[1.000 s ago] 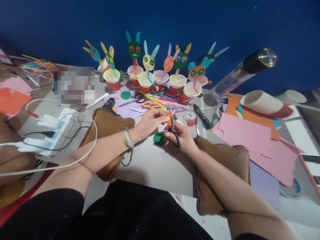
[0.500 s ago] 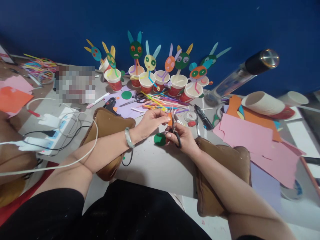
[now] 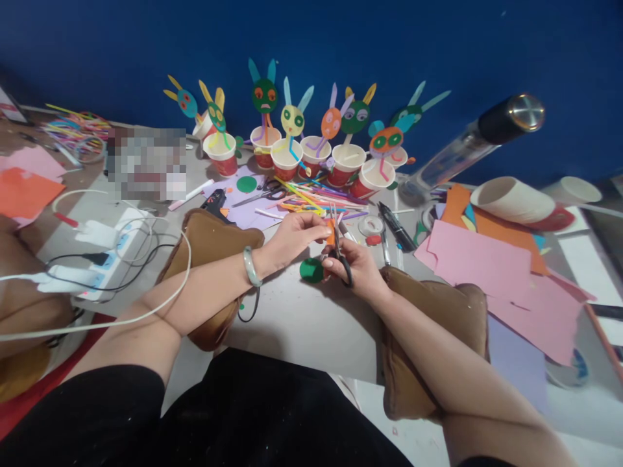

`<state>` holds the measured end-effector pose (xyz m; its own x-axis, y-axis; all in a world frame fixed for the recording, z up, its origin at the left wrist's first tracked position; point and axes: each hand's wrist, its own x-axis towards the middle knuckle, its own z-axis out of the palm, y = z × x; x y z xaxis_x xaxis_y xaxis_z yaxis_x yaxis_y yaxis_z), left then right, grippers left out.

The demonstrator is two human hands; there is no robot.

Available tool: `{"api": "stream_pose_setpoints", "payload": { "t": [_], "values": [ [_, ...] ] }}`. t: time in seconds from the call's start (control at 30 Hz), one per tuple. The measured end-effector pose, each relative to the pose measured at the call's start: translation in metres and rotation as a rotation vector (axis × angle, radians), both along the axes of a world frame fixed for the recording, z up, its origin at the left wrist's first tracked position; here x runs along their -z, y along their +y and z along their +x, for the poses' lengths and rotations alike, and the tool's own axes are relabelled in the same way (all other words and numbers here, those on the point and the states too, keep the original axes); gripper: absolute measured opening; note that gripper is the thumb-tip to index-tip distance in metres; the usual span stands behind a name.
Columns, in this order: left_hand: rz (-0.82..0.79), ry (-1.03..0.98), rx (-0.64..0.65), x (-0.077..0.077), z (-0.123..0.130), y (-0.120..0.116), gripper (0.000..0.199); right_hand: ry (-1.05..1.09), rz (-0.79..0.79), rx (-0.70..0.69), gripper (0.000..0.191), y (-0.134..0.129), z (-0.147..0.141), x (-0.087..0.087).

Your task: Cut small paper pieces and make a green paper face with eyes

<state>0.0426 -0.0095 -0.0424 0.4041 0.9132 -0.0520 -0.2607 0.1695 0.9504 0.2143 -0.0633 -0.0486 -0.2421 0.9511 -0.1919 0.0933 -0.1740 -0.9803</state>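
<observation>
Pinched between the fingers of my left hand [image 3: 302,235] is a small piece of orange paper [image 3: 331,232]. My right hand [image 3: 357,269] grips a pair of scissors [image 3: 346,267] by its dark handles, with the blades pointing away from me and slightly parted beside the orange paper. Just below the hands, a green paper circle [image 3: 311,270] lies on the table. My forearms rest over two brown cushions, the left cushion [image 3: 214,240] and the right cushion [image 3: 438,311].
Paper cups [image 3: 287,159] with paper rabbit faces stand along the blue wall. Loose pipe cleaners [image 3: 311,198], tape [image 3: 370,225] and a glue gun [image 3: 214,202] lie before them. Pink paper [image 3: 487,259] and a tall bottle [image 3: 452,162] are right; a power strip [image 3: 114,253] is left.
The orange paper piece sits slightly differently against the scissor blades. Both hands stay nearly in place, and nothing else has visibly moved.
</observation>
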Motion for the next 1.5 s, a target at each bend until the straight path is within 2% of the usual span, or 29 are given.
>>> {"api": "stream_pose_setpoints", "payload": {
  "t": [0.4, 0.87, 1.5],
  "values": [
    [-0.006, -0.015, -0.009, -0.004, 0.001, -0.002, 0.028, 0.007, -0.008, 0.005, 0.053, 0.0, -0.001, -0.004],
    [0.034, 0.004, 0.031, -0.004, -0.002, -0.001, 0.019, -0.026, 0.005, 0.007, 0.054, 0.0, 0.004, -0.007],
    [0.081, -0.009, 0.033, -0.004, -0.004, 0.001, 0.017, -0.022, -0.018, -0.061, 0.052, 0.003, 0.01, -0.013]
  ]
}}
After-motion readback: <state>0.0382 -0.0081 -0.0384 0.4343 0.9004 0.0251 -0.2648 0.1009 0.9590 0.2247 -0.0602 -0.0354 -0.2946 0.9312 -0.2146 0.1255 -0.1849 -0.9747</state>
